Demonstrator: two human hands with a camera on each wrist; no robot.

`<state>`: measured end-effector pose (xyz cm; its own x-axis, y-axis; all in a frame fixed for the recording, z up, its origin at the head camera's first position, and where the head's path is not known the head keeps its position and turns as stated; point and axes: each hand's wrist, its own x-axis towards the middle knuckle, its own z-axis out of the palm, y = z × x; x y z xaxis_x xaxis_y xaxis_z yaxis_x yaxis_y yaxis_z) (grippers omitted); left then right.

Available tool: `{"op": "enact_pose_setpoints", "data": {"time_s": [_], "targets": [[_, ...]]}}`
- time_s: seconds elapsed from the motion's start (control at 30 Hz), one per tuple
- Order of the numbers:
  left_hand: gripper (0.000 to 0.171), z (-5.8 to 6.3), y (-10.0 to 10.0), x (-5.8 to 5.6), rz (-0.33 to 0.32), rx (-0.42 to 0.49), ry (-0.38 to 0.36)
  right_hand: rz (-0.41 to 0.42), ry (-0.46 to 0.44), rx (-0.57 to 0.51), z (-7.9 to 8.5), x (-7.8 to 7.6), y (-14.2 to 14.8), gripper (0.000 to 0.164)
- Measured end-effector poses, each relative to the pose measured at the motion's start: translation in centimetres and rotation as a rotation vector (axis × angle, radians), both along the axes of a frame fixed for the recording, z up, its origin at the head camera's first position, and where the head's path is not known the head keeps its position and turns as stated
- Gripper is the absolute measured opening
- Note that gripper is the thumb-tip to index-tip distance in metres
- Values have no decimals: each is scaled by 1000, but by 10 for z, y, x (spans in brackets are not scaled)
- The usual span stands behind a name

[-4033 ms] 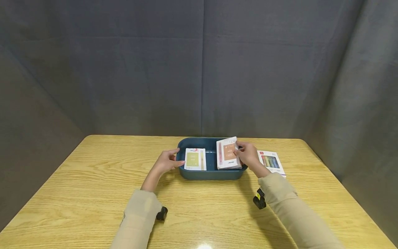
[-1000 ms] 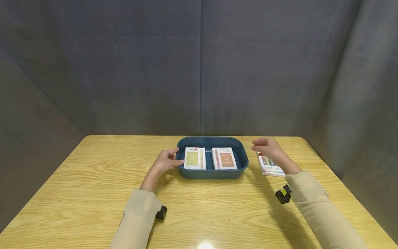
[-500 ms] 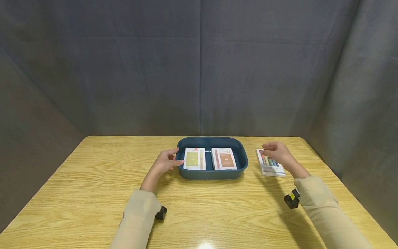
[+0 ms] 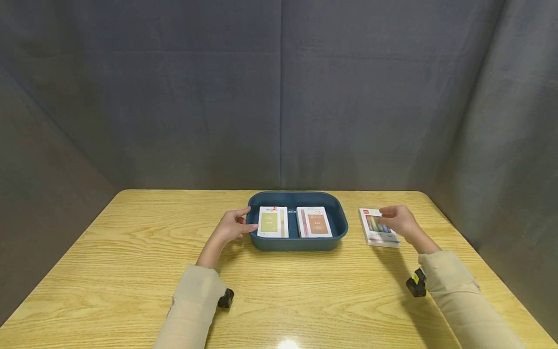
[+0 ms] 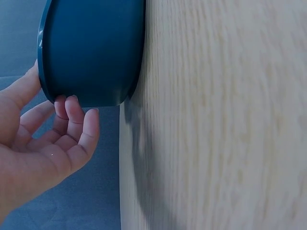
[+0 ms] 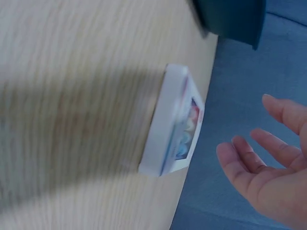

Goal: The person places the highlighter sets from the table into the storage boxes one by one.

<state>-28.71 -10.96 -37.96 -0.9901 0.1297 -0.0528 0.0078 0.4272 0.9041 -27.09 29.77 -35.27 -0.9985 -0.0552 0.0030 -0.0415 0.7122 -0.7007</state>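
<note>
A dark blue plastic bin (image 4: 297,245) stands at the far middle of the table. My left hand (image 4: 231,226) holds its left end; in the left wrist view, thumb and curled fingers touch the rim and outer wall. Inside the bin lie two white boxes apart: one with a yellow-green panel (image 4: 269,222) on the left, one with an orange-brown panel (image 4: 317,223) on the right. Right of the bin lies a white box with a window of coloured sticks (image 4: 383,239). Above that box hovers my right hand (image 4: 401,222), fingers loosely bent, holding nothing; the right wrist view shows a gap between them.
The wood-grain table (image 4: 279,291) ends at a back edge just behind the bin. Grey cloth (image 4: 279,97) hangs at the back and on both sides. A black wrist camera (image 4: 417,283) sits below the right sleeve.
My right hand has set the orange-panelled box down in the bin, let go, and moved right over the box of coloured sticks. The left hand has stayed at the bin.
</note>
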Motion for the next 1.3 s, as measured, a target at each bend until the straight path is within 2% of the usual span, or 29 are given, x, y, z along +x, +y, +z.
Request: {"op": "enact_pose_setpoints", "data": {"time_s": [0.33,0.83,1.3], "targets": [[63,-2,0,-1,-12,10,13,-59,-21,98,-7,-1,6,50],[63,-1,-1,1,-31,18,18,-38,-40,154,-18,-1,16,57],[63,-1,-1,-1,-1,6,-3,-20,-69,229,-30,-7,21,67]]}}
